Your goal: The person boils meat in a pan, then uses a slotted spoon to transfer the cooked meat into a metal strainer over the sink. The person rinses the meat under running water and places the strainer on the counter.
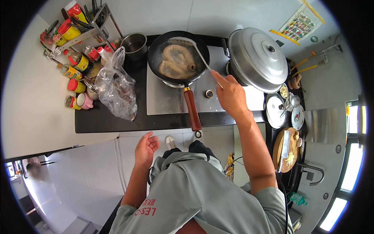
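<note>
My right hand (230, 92) grips the handle of a light-coloured slotted spatula (201, 55). The spatula's head lies in a black frying pan (153, 55) at its upper edge, beside long pale pieces of food (176, 60) in cloudy liquid. The pan sits on the left burner of a steel gas hob (163, 99), its reddish-brown handle (191, 108) pointing toward me. My left hand (147, 148) hangs in front of the counter edge, fingers loosely bent and apart, holding nothing.
A large lidded aluminium pot (257, 58) covers the right burner. Left of the hob are a steel pot (135, 44), a clear plastic bag (117, 87) and a rack (79, 38) with bottles and jars. At right, a cleaver (285, 146) lies on a round wooden chopping board (279, 143) with chopped food.
</note>
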Demonstrator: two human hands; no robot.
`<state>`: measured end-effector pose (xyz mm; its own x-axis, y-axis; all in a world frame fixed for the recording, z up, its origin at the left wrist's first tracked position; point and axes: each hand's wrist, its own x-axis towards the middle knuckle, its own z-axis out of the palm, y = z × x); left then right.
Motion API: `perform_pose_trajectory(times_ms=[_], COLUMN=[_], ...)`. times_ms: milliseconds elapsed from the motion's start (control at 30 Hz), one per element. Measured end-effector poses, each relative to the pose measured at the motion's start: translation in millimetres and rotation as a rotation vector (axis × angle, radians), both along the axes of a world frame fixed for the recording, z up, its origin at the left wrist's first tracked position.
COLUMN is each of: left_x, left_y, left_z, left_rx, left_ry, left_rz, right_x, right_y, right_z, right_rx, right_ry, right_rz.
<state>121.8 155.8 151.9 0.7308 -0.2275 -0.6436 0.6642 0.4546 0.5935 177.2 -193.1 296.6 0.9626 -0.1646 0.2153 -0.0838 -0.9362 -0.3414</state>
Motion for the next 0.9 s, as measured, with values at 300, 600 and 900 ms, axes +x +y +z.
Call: perform_pose_trajectory(times_ms=[300,600,900], left_x=[-6.3,7.8,3.9], left_y=[8.7,-17.1,-45.4], left_z=[3.6,5.7,20.5], left_rx=[0.021,0.027,0.113], left_ry=[0.016,0.018,0.037], left_rz=[-0.024,-0.056,0.018], right_x=[-14.1,-30.4,-17.4], right_y=[1.2,-10.7,-20.2], right_z=[1.4,9.6,-25.2], right_rx=[0.374,0.411,0.236], right_ry=[-0.09,0.068,0.149], right_rz=[-0.13,-0.095,0.236])
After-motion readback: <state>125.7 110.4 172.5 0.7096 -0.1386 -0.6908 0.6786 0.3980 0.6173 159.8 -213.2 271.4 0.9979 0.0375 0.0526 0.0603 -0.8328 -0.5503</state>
